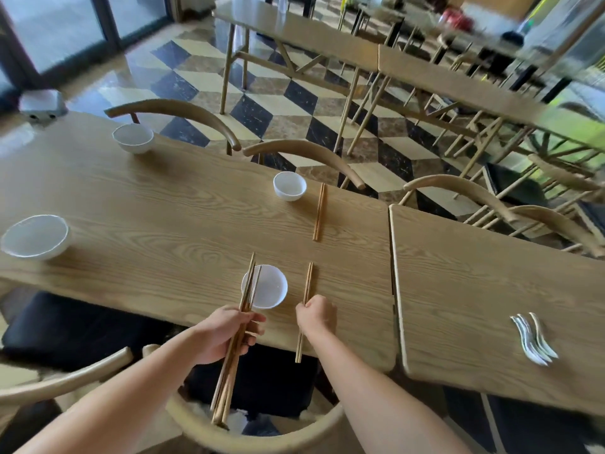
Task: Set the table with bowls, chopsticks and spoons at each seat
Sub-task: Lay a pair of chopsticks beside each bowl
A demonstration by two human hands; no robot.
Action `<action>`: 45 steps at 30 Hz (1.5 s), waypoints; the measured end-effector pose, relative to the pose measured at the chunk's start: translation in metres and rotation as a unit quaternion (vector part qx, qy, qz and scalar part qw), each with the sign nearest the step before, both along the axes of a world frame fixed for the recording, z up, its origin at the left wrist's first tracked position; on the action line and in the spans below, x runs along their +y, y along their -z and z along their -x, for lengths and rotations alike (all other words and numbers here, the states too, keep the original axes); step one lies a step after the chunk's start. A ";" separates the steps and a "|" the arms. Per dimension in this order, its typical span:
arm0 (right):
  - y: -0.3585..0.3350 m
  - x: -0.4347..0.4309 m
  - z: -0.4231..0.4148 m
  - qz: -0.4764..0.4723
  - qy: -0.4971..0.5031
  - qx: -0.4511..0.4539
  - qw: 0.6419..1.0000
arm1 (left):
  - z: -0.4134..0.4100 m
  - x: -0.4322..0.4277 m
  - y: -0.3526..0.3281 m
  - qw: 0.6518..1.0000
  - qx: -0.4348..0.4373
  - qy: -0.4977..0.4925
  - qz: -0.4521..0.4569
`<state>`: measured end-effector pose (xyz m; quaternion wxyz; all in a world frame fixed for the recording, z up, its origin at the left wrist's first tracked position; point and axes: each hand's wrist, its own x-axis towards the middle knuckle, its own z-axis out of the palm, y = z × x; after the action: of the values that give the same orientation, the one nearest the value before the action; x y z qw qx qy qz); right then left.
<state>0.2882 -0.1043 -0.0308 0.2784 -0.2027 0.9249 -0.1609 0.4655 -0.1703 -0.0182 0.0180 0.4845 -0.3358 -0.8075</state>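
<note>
Several white bowls stand on the wooden table (163,217): one near me (268,288), one across (290,186), one at the far left corner (133,137) and one at the left edge (35,236). My left hand (226,332) grips a bundle of wooden chopsticks (234,352) whose tips reach over the near bowl. My right hand (316,314) pinches a chopstick pair (304,309) lying on the table right of that bowl. Another pair (320,212) lies beside the far bowl. Several white spoons (534,342) lie on the adjoining table (491,290).
Wooden chairs with curved backs stand along the far side (176,109) and below my arms (255,435). A black seat cushion (65,329) shows at the near left. More tables and chairs fill the room behind. A grey box (41,104) sits past the far left corner.
</note>
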 end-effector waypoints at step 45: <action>0.010 -0.201 -0.318 0.175 0.079 -0.464 0.865 | -0.327 -0.142 -0.010 0.999 -0.034 0.031 0.030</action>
<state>0.6063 -0.3052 -0.0405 0.6221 -0.0759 0.6583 -0.4170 0.7927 -0.3120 -0.0083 -0.0040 0.5007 -0.3747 -0.7803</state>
